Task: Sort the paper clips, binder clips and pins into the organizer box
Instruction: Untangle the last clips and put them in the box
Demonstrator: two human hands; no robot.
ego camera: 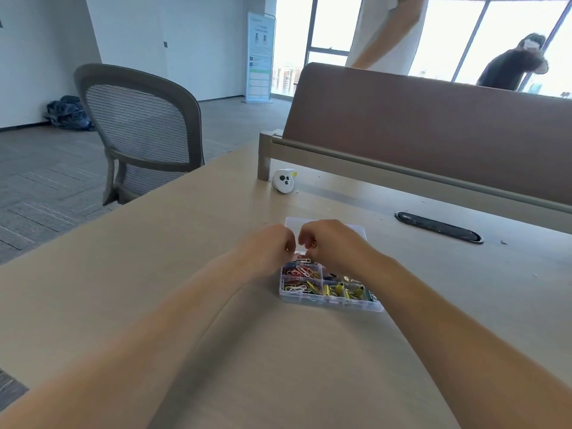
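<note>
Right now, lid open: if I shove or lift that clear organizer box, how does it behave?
Probably light and stiff: the organizer box looks like thin clear plastic. It would likely slide easily on the smooth table. Tilt it and the loose paper clips and binder clips could spill, since the lid lies open behind.

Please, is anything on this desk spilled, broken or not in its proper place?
No clips seem spilled: the clips sit inside the organizer box. Only small scraps lie scattered on the table, and the white rounded object leans tilted by the divider post.
</note>
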